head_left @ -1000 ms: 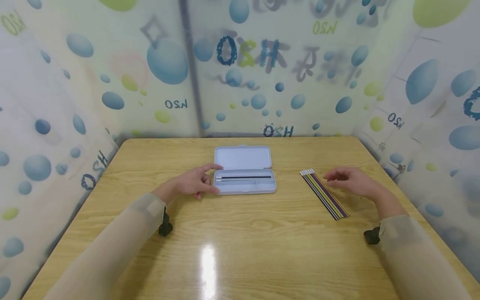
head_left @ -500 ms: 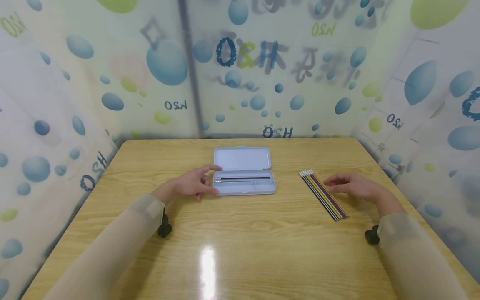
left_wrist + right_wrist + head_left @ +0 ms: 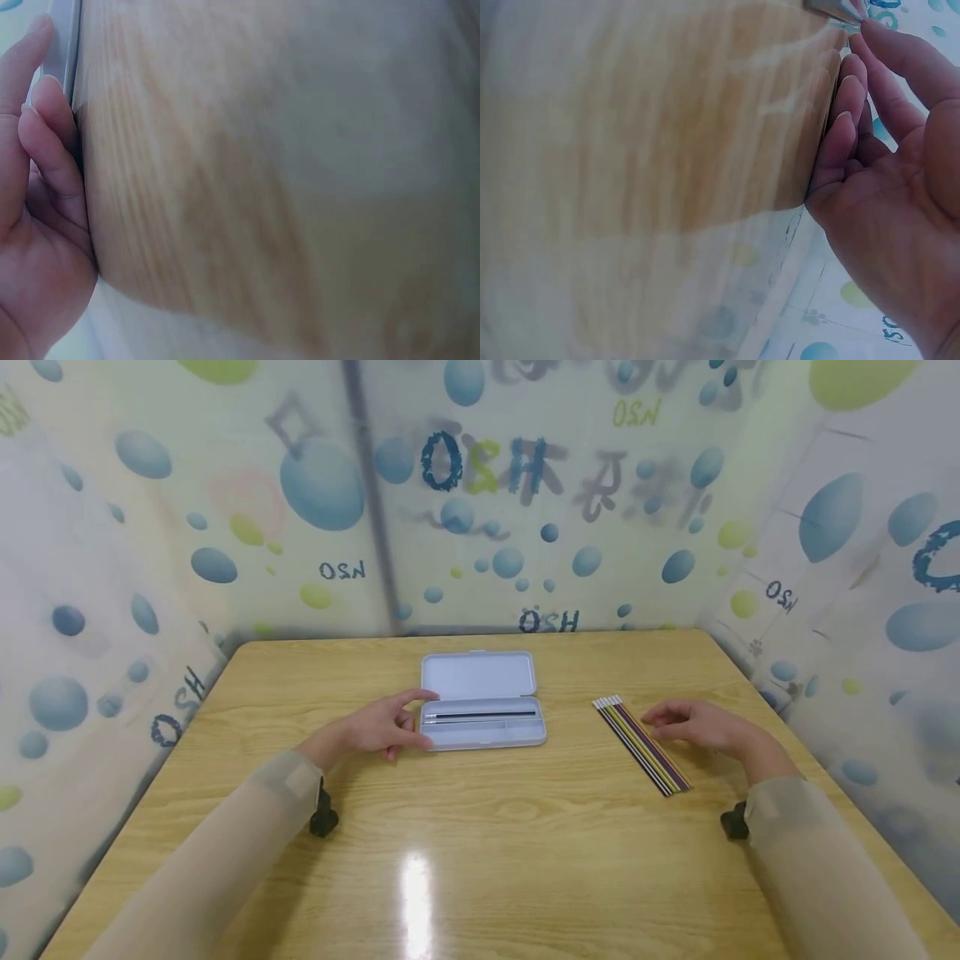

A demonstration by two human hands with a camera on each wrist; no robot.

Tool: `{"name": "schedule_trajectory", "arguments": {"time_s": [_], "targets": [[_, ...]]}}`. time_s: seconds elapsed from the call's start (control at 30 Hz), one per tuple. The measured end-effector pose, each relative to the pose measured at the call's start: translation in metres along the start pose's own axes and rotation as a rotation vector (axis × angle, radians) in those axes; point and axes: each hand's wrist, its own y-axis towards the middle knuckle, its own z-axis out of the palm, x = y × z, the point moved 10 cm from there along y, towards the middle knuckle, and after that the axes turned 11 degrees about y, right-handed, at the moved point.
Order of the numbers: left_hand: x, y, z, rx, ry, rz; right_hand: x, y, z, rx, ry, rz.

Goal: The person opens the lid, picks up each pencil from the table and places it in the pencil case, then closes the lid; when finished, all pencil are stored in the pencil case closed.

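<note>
A pale pencil case (image 3: 480, 745) lies with its lid (image 3: 478, 675) raised back on the table. Inside the long compartment are dark pencils (image 3: 487, 715). My left hand (image 3: 375, 727) holds the case's left end, index finger at the back and thumb at the front corner; in the left wrist view the other fingers of that hand (image 3: 52, 142) are curled beside the case edge. To the right, a row of several pencils (image 3: 643, 747) lies slanted, white ends away from me. My right hand (image 3: 701, 727) is beside them with loosely bent fingers, index and thumb near the outermost pencil.
The wooden table (image 3: 495, 843) spreads under both forearms, with a bright glare near the front. Patterned sheeting (image 3: 480, 543) surrounds its back and sides. Black wrist devices (image 3: 324, 814) sit below each sleeve cuff.
My right hand has lowered slightly toward the pencils. The head view has shifted a little; the left hand, the case and the pencils keep their places.
</note>
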Motion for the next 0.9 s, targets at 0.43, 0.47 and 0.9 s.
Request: {"name": "schedule_trajectory", "arguments": {"time_s": [0.43, 0.47, 0.9], "targets": [[-0.0030, -0.0018, 0.0008, 0.002, 0.001, 0.011, -0.0063, -0.0015, -0.0028, -0.032, 0.017, 0.014], [-0.0035, -0.0023, 0.0009, 0.003, 0.000, 0.013, -0.0060, -0.0014, -0.0026, -0.030, 0.019, 0.009], [-0.0028, -0.0014, 0.0002, 0.002, -0.020, 0.011, -0.0007, -0.0028, -0.0066, -0.077, -0.011, -0.003]]}}
